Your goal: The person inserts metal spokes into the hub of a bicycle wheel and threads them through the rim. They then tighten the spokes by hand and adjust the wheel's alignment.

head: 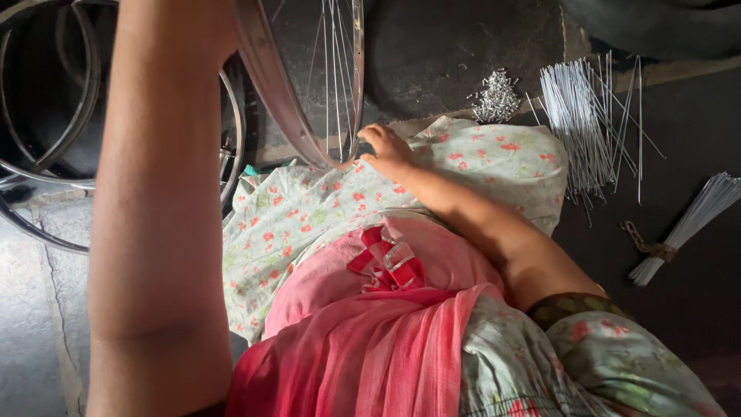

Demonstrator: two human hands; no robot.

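Observation:
A bicycle wheel rim (272,85) with thin spokes (333,69) stands upright on my lap, which is covered by floral cloth (309,205). My right hand (384,148) rests at the rim's lowest point. Its fingers are curled around a small dark piece (363,148) against the rim. My left forearm (158,193) rises along the left side and leaves the top of the frame beside the rim. That hand is out of sight.
Loose silver spokes (587,116) lie fanned on the dark floor at right, beside a small heap of spoke nipples (496,96). A tied bundle of spokes (695,220) lies further right. Bare rims (46,100) are stacked at left, and a tyre (656,23) is at top right.

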